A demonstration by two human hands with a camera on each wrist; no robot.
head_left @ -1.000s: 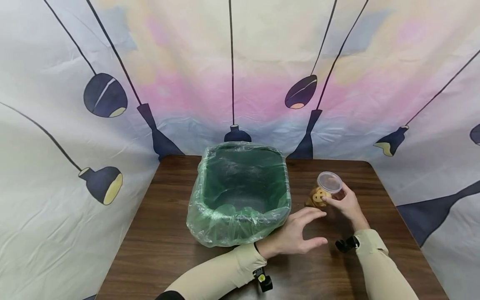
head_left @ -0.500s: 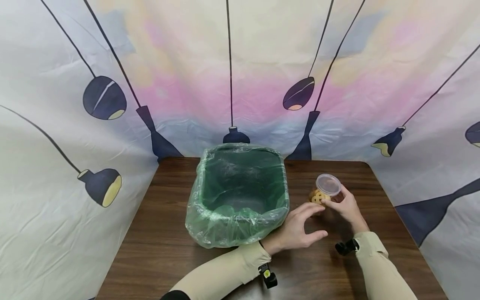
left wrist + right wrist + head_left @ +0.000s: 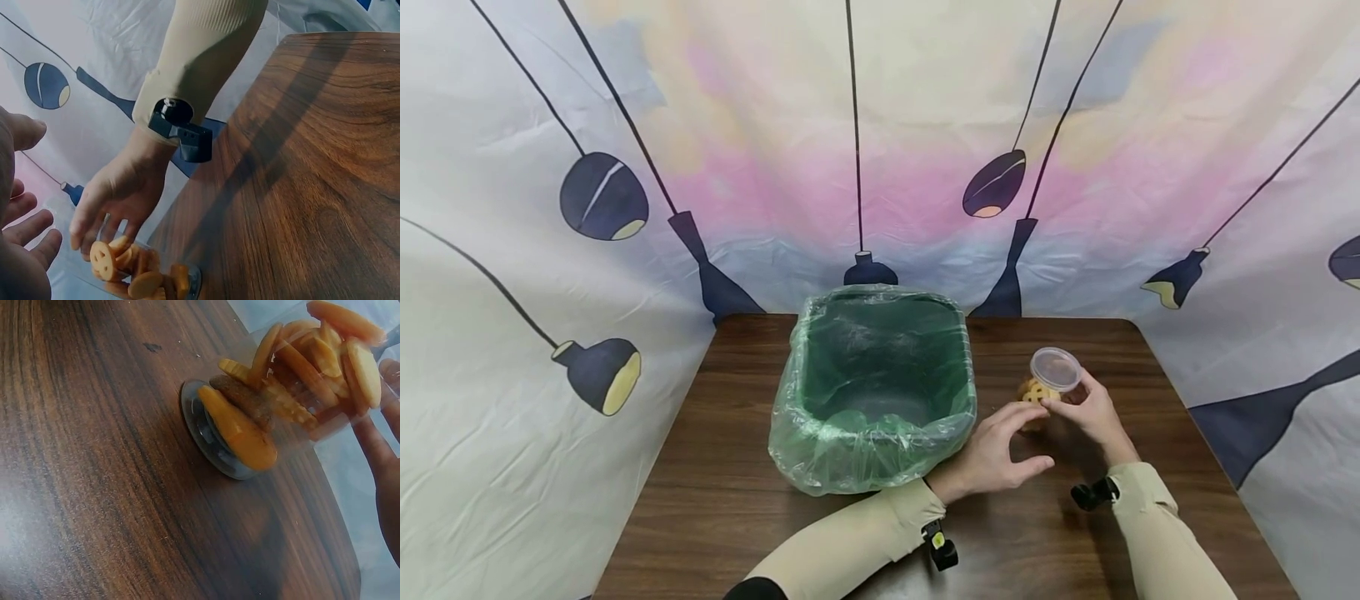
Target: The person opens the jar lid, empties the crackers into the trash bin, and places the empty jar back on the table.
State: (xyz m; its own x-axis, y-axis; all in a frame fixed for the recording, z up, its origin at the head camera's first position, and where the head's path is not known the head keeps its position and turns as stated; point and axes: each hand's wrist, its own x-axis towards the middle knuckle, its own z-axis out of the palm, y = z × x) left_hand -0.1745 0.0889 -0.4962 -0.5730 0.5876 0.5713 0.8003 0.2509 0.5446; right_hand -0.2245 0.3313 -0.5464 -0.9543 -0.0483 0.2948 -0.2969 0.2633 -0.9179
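Observation:
A clear plastic jar [image 3: 1056, 370] with a see-through lid holds several yellow-brown biscuits [image 3: 306, 369], some with smiley-face cutouts. It is near the table's right side, its round base [image 3: 215, 440] close over the wood in the right wrist view. My right hand [image 3: 1096, 417] grips the jar from its right side, thumb in front and fingers behind. To the front left of the jar is my left hand [image 3: 994, 454], thumb spread away from fingers, its fingertips overlapping the jar's lower front in the head view. In the left wrist view, the left hand [image 3: 22, 237] shows at the edge, holding nothing.
A bin [image 3: 880, 433] lined with a green translucent bag stands left of the jar, close to my left wrist. The dark wood table [image 3: 722, 467] ends at a cloth backdrop [image 3: 760, 125] printed with hanging lamps.
My left hand has moved slightly up towards the jar, its fingertips now overlapping the jar's front. The right hand keeps its grip on the jar, nearly in place.

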